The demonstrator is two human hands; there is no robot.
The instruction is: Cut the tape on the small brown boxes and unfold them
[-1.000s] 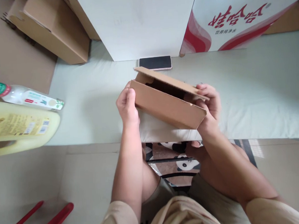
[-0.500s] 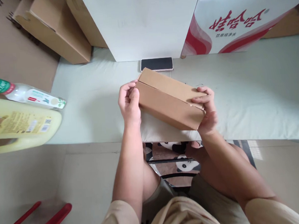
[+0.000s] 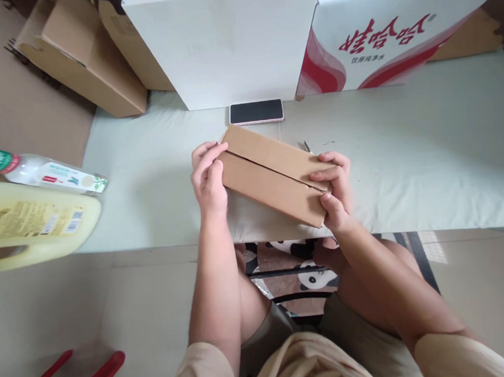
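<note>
Fingers of the left hand [image 3: 208,177] (nine o'clock) and right hand [image 3: 338,192] (three) gripped the carton [image 3: 269,188] endwise, seemingly to steady its flap [image 3: 271,153].

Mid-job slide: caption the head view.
Left hand and right hand hold a cardboard box by its ends, a phone lying beyond it.
</note>
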